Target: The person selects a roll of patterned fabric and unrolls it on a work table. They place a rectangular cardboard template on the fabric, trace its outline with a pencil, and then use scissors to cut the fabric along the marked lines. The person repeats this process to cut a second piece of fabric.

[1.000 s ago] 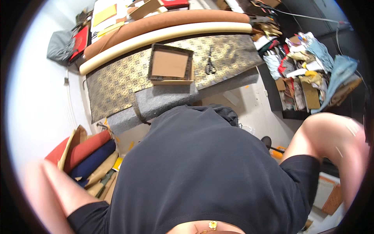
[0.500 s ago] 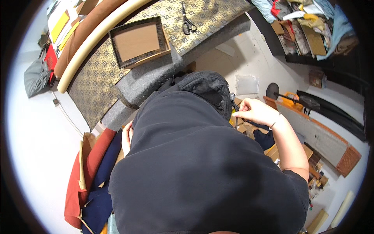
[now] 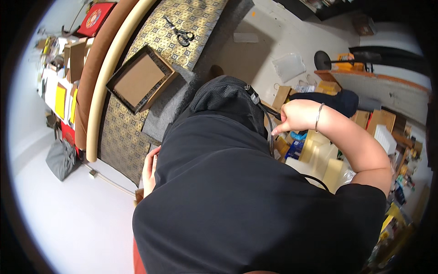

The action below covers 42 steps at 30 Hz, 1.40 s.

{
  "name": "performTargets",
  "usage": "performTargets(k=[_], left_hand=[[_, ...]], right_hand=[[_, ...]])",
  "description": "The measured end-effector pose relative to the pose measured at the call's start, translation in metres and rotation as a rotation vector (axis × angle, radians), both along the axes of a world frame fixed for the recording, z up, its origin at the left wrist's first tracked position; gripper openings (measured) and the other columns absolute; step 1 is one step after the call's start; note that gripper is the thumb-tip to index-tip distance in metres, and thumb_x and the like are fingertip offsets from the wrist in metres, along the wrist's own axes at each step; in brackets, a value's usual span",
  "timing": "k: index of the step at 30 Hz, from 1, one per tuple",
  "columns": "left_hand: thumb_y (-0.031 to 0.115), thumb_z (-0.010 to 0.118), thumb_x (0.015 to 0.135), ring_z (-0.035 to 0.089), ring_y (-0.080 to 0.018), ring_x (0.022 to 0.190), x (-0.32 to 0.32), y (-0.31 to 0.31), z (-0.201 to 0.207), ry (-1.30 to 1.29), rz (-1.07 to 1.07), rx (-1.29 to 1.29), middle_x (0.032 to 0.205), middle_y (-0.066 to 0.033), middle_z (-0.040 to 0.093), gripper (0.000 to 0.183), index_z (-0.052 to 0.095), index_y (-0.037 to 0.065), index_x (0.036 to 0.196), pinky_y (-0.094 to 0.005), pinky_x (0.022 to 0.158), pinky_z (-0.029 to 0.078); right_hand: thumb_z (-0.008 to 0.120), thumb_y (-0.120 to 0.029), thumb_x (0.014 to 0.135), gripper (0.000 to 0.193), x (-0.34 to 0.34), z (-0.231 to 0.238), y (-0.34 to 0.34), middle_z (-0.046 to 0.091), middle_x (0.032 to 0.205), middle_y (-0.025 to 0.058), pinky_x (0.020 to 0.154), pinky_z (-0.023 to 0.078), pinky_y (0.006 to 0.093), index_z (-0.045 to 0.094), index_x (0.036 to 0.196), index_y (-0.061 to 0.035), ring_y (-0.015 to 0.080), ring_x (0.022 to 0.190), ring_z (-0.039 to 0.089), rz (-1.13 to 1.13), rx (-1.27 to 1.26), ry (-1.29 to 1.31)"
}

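"What is your right side doing?"

"I see the right hand (image 3: 294, 115) with its grip clamped on a black cable (image 3: 271, 112). The cable is right of a black mesh bundle (image 3: 226, 97), in front of the dark shirt (image 3: 255, 187). A thin bracelet (image 3: 318, 118) circles that wrist."

"And the left?"

"I get only part of the left hand (image 3: 149, 170), at the shirt's left edge. The shirt hides the rest, so I can't tell whether that grip is apart or together."

"What lies further out?"

"On the patterned worktop (image 3: 205, 20) I have black scissors (image 3: 175, 30) and, nearer me, an open box (image 3: 139, 80). A cream roll (image 3: 99, 91) and a brown roll (image 3: 85, 91) run side by side left of the box."
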<state>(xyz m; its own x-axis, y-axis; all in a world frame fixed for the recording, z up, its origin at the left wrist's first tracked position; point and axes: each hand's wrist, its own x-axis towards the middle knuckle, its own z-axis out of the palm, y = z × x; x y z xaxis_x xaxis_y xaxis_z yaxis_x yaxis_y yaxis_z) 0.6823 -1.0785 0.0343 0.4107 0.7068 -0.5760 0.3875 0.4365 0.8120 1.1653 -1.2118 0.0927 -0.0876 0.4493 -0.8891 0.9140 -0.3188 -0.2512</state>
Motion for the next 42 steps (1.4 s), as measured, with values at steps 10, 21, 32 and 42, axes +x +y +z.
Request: performTargets(k=[10, 21, 32, 42], left_hand=[[0.025, 0.044, 0.115, 0.058, -0.0161, 0.125, -0.001, 0.012, 0.008, 0.010, -0.095, -0.041, 0.137, -0.0092, 0.062, 0.038, 0.054, 0.002, 0.144, -0.0303, 0.107, 0.044], [0.027, 0.049, 0.113, 0.060, -0.0205, 0.127, -0.016, 0.010, -0.013, 0.106, -0.140, 0.012, 0.138, -0.0151, 0.063, 0.044, 0.052, -0.002, 0.145, -0.0332, 0.109, 0.045], [0.029, 0.050, 0.113, 0.061, -0.0215, 0.128, -0.022, 0.001, -0.012, 0.230, -0.183, 0.080, 0.137, -0.0164, 0.063, 0.045, 0.052, -0.002, 0.145, -0.0338, 0.109, 0.046], [0.030, 0.051, 0.113, 0.061, -0.0223, 0.128, -0.023, -0.008, -0.011, 0.315, -0.194, 0.094, 0.137, -0.0175, 0.064, 0.046, 0.053, -0.003, 0.145, -0.0344, 0.109, 0.046]], right_hand=[[0.055, -0.011, 0.106, 0.016, -0.004, 0.000, -0.034, 0.077, 0.080, 0.0072, 0.066, 0.058, 0.0305, 0.065, 0.099, -0.0015, 0.0132, 0.072, 0.074, -0.522, -0.245, 0.186], [0.070, -0.007, 0.086, 0.014, 0.051, 0.023, -0.021, 0.079, 0.095, 0.0127, 0.075, 0.063, 0.0366, 0.079, 0.096, -0.0073, 0.0276, 0.091, 0.078, 0.238, -0.022, -0.778], [0.066, -0.012, 0.093, 0.013, 0.003, 0.007, 0.036, 0.071, 0.086, 0.0138, 0.080, 0.057, 0.0380, 0.065, 0.102, -0.0022, 0.0256, 0.082, 0.072, -0.562, 0.567, 0.126], [0.068, -0.012, 0.097, 0.015, -0.065, 0.014, 0.046, 0.071, 0.102, 0.0159, 0.082, 0.056, 0.0401, 0.073, 0.108, -0.0032, 0.0337, 0.095, 0.070, -0.406, 0.799, 0.077]])
